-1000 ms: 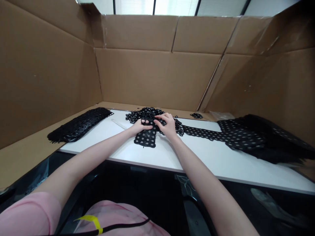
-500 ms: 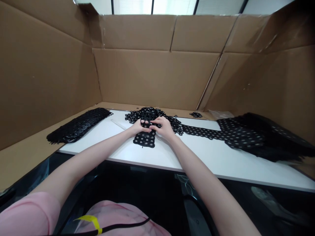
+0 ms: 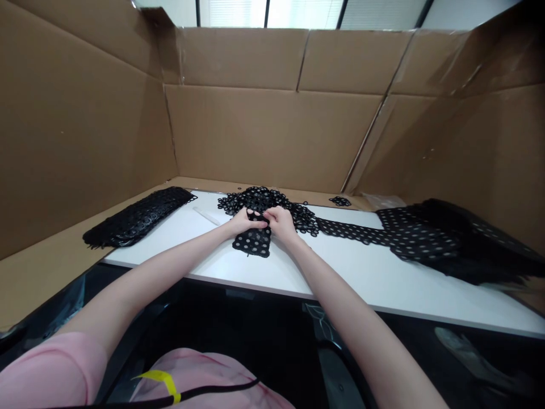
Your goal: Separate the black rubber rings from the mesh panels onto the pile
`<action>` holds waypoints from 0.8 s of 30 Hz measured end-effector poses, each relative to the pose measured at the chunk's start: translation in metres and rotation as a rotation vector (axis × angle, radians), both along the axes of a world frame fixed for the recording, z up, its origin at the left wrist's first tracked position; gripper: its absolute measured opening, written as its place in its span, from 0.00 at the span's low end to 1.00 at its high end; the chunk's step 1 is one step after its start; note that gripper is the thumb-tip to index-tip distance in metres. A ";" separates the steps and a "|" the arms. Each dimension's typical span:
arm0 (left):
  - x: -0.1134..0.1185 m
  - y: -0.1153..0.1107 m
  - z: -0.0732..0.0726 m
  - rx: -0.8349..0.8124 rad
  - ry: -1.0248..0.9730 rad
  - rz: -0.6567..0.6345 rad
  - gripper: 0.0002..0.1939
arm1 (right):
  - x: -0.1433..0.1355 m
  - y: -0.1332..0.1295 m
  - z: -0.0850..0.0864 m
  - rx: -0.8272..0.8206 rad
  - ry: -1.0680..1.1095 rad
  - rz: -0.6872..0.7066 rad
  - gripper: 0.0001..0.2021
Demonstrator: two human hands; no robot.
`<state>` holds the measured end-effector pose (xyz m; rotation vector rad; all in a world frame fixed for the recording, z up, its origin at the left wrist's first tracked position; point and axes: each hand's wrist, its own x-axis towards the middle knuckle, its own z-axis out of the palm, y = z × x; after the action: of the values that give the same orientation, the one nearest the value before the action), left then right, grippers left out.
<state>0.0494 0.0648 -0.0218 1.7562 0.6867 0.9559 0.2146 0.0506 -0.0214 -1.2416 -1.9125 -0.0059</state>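
Note:
Near the middle of the white table, my left hand point(image 3: 243, 222) grips the far end of a short black perforated rubber sheet point(image 3: 252, 243), its thumb lying across the top. My right hand point(image 3: 281, 222) is closed in a pinch at the sheet's far right corner, close to the left fingertips. Whatever its fingertips hold is too small to make out. The sheet's near end lies flat on the table toward me. Just beyond both hands spreads a heap of small black rings point(image 3: 266, 199), partly hidden by my fingers.
A stack of black perforated strips point(image 3: 140, 218) lies at the left. To the right, a long perforated strip point(image 3: 355, 230) runs to a black pile of sheets point(image 3: 430, 238). A small ring cluster point(image 3: 339, 201) and a white stick point(image 3: 206, 216) lie nearby. Cardboard walls point(image 3: 272, 136) enclose the table point(image 3: 340, 278).
My right hand's fingers have drawn closer together at the sheet's far corner. My left hand keeps its grip, and the view has shifted slightly.

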 end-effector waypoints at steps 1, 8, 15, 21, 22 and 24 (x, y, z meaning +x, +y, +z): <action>0.000 0.000 0.000 -0.019 -0.005 -0.004 0.15 | 0.000 0.001 0.000 -0.011 0.039 -0.012 0.14; 0.001 0.000 -0.002 -0.118 -0.104 0.017 0.19 | 0.010 -0.001 0.003 -0.039 0.172 0.069 0.14; 0.001 -0.007 0.004 -0.151 -0.166 0.040 0.17 | 0.014 -0.005 0.007 -0.048 0.201 0.157 0.09; 0.002 -0.005 0.004 -0.129 -0.112 0.035 0.18 | 0.013 -0.002 0.006 -0.089 0.239 0.145 0.11; 0.002 -0.005 0.004 -0.127 -0.117 0.041 0.19 | 0.013 -0.002 0.006 -0.107 0.237 0.147 0.12; 0.002 -0.004 0.003 -0.122 -0.116 0.057 0.19 | 0.011 -0.002 0.006 -0.158 0.247 0.164 0.14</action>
<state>0.0519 0.0613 -0.0192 1.5690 0.7080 1.0245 0.2260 0.0488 -0.0152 -1.1252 -1.8177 0.3743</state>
